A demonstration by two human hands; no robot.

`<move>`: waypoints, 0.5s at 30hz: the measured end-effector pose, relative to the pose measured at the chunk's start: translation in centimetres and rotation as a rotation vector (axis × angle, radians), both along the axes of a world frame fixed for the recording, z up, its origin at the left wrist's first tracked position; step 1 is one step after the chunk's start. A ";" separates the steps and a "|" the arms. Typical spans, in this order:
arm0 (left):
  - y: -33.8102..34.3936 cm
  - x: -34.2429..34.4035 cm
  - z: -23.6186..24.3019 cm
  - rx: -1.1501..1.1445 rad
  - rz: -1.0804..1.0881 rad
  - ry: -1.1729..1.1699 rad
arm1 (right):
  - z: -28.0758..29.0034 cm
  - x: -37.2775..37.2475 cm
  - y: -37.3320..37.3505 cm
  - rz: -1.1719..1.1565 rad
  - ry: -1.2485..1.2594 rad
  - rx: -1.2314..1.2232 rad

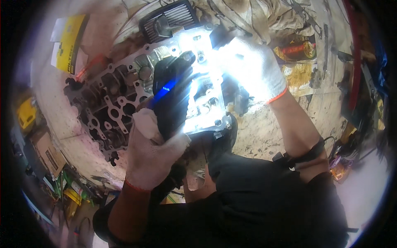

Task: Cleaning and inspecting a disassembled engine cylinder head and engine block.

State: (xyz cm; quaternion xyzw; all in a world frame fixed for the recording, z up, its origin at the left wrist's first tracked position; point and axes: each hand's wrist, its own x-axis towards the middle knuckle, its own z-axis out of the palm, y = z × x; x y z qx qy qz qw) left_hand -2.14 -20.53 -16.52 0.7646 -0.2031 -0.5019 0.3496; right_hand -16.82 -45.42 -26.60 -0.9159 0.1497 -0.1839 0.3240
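Observation:
A metal engine cylinder head (pixel 120 84) lies in front of me, its valve-gear side facing up. My left hand (pixel 151 159), in a white knit glove with an orange cuff, is closed around a black handheld work light (pixel 169 97) with blue indicator dots. Its beam floods the head's right end with white glare. At that end, my right hand (pixel 260 70), in a matching glove, is raised beside the metal. The glare washes out its fingers, so I cannot tell what they hold or whether they touch the head.
Behind the head lies a dark rectangular grille-like part (pixel 169 18). A yellow and white box (pixel 68 43) is at far left, and crumpled cloth (pixel 264 18) at the back. To the right sit a red and yellow package (pixel 295 50) and a red bar (pixel 355 62). Tools and packages clutter the lower left.

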 end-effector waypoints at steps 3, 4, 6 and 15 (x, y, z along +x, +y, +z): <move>-0.9 -0.2 0.3 0.033 0.011 0.031 | 0.4 -0.3 0.4 -0.028 0.023 0.055; -1.2 -0.3 0.5 0.008 0.036 0.051 | 0.4 -0.6 0.4 0.004 0.070 0.060; -1.6 -0.3 0.6 -0.017 0.064 0.070 | 0.4 -1.0 0.6 0.037 0.117 0.065; -0.9 -0.3 0.9 -0.077 0.082 0.130 | 0.0 -1.8 0.9 0.088 0.066 0.196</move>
